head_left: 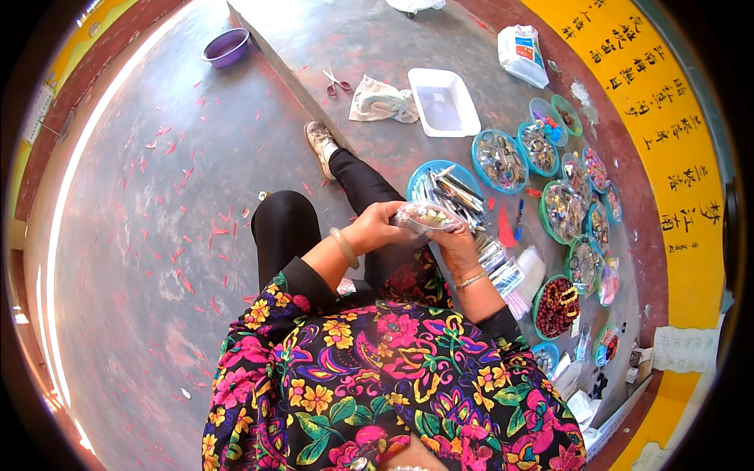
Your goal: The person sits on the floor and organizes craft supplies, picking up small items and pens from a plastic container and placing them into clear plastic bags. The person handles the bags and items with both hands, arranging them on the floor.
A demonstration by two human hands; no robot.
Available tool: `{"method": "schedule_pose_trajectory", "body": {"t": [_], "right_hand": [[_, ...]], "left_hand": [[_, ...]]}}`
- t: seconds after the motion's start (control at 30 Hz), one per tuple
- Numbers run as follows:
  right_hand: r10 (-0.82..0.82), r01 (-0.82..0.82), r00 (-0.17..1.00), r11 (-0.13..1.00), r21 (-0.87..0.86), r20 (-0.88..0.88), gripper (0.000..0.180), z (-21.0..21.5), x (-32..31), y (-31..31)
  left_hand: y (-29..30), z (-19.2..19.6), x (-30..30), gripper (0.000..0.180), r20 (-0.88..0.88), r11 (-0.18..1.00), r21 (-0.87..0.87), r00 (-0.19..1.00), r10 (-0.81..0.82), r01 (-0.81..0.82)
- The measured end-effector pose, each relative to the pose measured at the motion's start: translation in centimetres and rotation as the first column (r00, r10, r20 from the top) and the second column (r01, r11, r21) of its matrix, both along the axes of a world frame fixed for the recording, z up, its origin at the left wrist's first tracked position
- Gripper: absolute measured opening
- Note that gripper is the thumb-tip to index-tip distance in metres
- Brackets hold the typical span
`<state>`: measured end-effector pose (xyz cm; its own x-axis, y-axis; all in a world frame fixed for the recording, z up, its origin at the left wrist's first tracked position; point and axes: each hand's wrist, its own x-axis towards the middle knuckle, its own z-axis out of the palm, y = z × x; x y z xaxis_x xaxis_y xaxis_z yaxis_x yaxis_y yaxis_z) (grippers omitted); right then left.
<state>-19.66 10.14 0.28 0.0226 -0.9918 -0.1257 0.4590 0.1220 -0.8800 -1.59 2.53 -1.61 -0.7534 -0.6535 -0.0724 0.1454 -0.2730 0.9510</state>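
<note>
Between both hands, over my lap, is a clear plastic bag with small pale and yellowish pieces in it; their kind is too small to make out. My left hand, with a pale bangle at its wrist, is closed on the bag's left end. My right hand, wearing a thin bracelet, grips the right end. Just beyond the bag, a blue basket holds many pens or similar slim sticks. Packs of slim items lie beside my right forearm.
Several round baskets of small goods stand to the right, among them one with dark red beads and one with mixed trinkets. Ahead are a white tub, a cloth, scissors and a purple basin. Red scraps litter the floor.
</note>
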Motion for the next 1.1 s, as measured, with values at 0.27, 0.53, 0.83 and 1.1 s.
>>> {"method": "schedule_pose_trajectory", "body": {"t": [0.27,0.53,0.83,1.1], "right_hand": [[0.044,-0.047,0.993,0.998,-0.03,-0.107,0.039,0.9,-0.3,0.2],[0.037,-0.04,0.99,0.999,-0.021,-0.137,0.039,0.1,-0.2,0.0],[0.038,-0.04,0.99,0.999,-0.013,-0.135,0.037,-0.1,-0.5,0.0],[0.036,-0.037,0.991,0.999,-0.006,-0.126,0.037,-0.1,-0.8,-0.3]], "left_hand": [[0.2,1.0,0.7,0.04,-0.082,1.0,0.021,0.997,-0.009,0.01],[0.3,1.5,0.7,0.052,-0.033,0.997,-0.06,0.998,0.05,-0.052],[0.3,1.3,0.9,0.038,-0.074,0.987,-0.146,0.995,0.062,-0.073],[-0.1,2.7,1.6,0.026,0.063,0.809,-0.569,0.972,0.225,-0.151]]}}
